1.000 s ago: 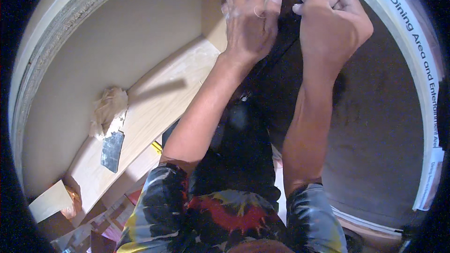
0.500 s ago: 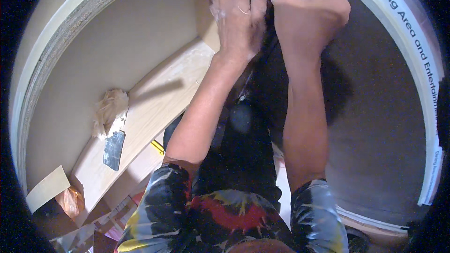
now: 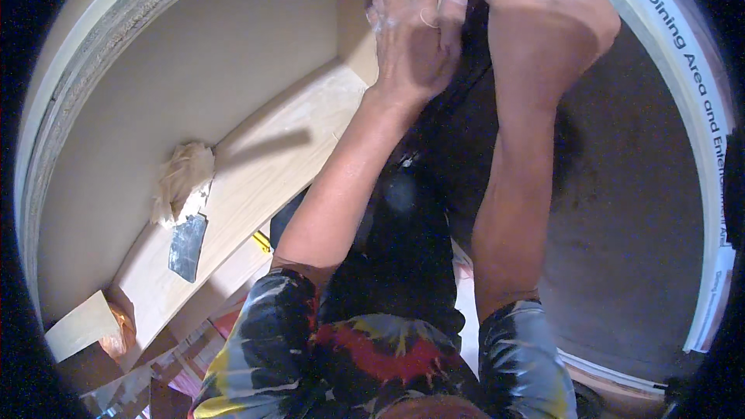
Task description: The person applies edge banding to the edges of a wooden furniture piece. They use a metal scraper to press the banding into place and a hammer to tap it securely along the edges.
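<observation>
Both arms reach up to the top edge of the view. Left hand [image 3: 415, 35] lies flat, fingers stretched and close together, pressed against the end of a pale wood board [image 3: 357, 54] where it meets a dark panel [image 3: 621, 209]. A thin ring shows on one finger. Right hand [image 3: 547, 19] is curled into a loose fist just beside the left one, knuckles toward the camera; its fingertips are cut off by the frame edge, so I cannot tell what it pinches, if anything. A dark edge runs between the two hands, near the top of the panel.

The dark panel fills the right half of the view, with a white curved strip [image 3: 702, 147] bearing print along its far side.

Lower left: a light wood shelf [image 3: 256, 186] runs diagonally below a beige wall [image 3: 178, 85]. On it lies a crumpled cloth [image 3: 180, 178], touching a putty knife [image 3: 186, 244] with a dull metal blade. A small yellow object [image 3: 261, 242] sits at the shelf's edge. Wood offcuts [image 3: 81, 326] lie further down.

Tie-dye sleeves [image 3: 264, 334] at bottom.
</observation>
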Demonstrator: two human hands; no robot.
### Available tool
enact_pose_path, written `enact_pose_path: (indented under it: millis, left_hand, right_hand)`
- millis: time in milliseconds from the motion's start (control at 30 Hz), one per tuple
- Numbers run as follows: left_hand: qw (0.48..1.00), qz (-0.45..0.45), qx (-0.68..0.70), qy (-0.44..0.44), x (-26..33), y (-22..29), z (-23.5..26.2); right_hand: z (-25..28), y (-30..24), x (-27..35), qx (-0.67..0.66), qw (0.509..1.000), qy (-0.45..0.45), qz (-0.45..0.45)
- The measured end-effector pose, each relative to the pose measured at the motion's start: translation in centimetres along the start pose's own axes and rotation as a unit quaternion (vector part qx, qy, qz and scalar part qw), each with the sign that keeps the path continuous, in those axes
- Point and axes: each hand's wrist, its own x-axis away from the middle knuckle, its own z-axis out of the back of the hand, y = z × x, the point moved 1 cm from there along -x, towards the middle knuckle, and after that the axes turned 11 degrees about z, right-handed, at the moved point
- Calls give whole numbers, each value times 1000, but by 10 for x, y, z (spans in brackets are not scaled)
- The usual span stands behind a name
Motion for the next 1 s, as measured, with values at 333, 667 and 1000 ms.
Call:
enact_pose_path:
  millis: [333,667,1000]
  left_hand:
    - [998,56,7,14,-1,1,-2]
    - [999,22,-46,16,-6,-26,-4]
    - [990,-36,68,122,-1,-26,22]
  right_hand:
    - [1,3,1,-7,1000,13,28]
    - [-3,-6,-5,18,998,-59,20]
    - [85,18,61,-145,969,-14,-201]
